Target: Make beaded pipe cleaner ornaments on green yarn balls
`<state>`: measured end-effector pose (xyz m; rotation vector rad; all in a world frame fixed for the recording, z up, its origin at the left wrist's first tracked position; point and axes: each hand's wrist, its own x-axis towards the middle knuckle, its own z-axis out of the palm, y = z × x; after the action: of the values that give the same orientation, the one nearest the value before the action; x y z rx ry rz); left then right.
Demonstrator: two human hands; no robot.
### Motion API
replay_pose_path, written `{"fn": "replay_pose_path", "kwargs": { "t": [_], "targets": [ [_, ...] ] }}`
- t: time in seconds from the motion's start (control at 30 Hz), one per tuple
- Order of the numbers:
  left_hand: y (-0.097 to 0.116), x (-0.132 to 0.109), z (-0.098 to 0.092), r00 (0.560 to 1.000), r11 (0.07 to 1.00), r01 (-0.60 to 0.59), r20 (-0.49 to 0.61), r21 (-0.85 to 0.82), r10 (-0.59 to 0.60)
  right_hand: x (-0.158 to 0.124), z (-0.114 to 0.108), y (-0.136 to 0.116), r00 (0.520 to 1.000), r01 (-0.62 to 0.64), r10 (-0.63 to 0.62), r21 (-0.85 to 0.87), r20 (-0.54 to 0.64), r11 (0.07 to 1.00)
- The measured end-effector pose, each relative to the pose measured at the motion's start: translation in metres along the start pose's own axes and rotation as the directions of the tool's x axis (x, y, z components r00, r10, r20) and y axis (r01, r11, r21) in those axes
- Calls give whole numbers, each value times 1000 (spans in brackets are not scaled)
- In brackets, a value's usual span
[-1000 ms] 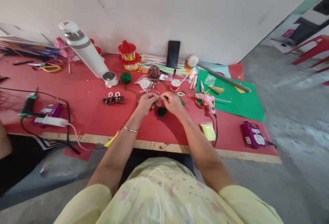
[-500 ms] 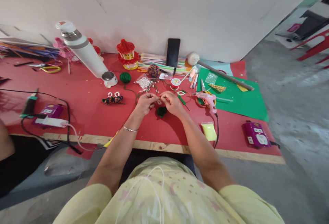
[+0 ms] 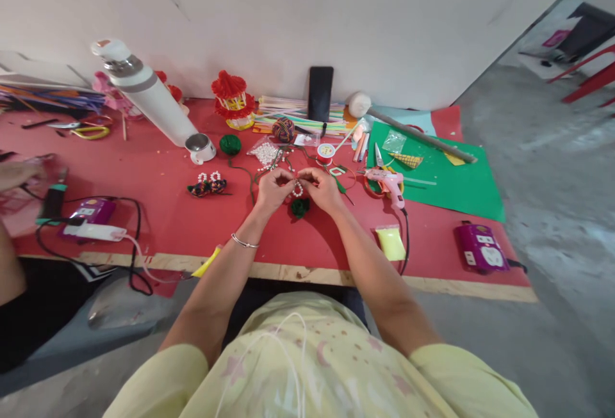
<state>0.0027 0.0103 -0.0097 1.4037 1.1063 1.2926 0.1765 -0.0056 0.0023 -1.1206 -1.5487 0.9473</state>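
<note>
My left hand (image 3: 275, 189) and my right hand (image 3: 321, 190) meet over the red table, fingertips pinched at the top of a small loop of white beads (image 3: 298, 190). Any thread between the fingertips is too fine to make out. Just below the loop is a dark green yarn piece (image 3: 300, 207); whether it is joined to the beads I cannot tell. Left of my hands lies a multicoloured yarn piece (image 3: 206, 186) with two white bead loops. Beyond my fingers are loose white beads (image 3: 265, 153), a thread spool (image 3: 325, 153) and a green-handled crochet hook (image 3: 340, 185).
A pink glue gun (image 3: 387, 181) and scissors (image 3: 378, 157) lie to the right, near green sheet material (image 3: 446, 191). A white bottle (image 3: 154, 98) and metal cup (image 3: 200, 148) stand at the left. A co-worker's hand (image 3: 19, 175) is at the far left. A purple power socket (image 3: 480, 248) sits right.
The bead loop shows more fully between my fingertips, which stay pinched together. A co-worker's hand has come into view at the far left. The camera view has shifted slightly.
</note>
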Motion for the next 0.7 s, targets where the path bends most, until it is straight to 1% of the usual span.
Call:
{"fn": "replay_pose_path", "kwargs": {
  "t": [0.2, 0.33, 0.4, 0.5, 0.63, 0.7],
  "targets": [
    [-4, 0, 3, 998, 998, -57, 4, 30, 57, 0, -2, -2, 999, -12, 11, -4, -40, 1000],
    [-2, 1, 3, 984, 979, -175, -12, 108, 177, 0, -2, -6, 1000, 19, -19, 10, -9, 1000],
    [-2, 1, 2, 976, 965, -215, -11, 148, 219, -1, -2, -8, 1000, 1, -1, 43, 11, 999],
    [-2, 2, 1, 978, 969, -202, -20, 145, 207, -2, -3, -12, 999, -46, 45, 83, 14, 995],
    [-1, 3, 1, 975, 973, -210, -51, 99, 216, -3, -2, -13, 998, -39, 44, 83, -52, 996],
    [-1, 3, 2, 984, 985, -169, -55, 42, 171, -2, -1, -11, 998, -43, 48, 117, -35, 992]
  ]
}}
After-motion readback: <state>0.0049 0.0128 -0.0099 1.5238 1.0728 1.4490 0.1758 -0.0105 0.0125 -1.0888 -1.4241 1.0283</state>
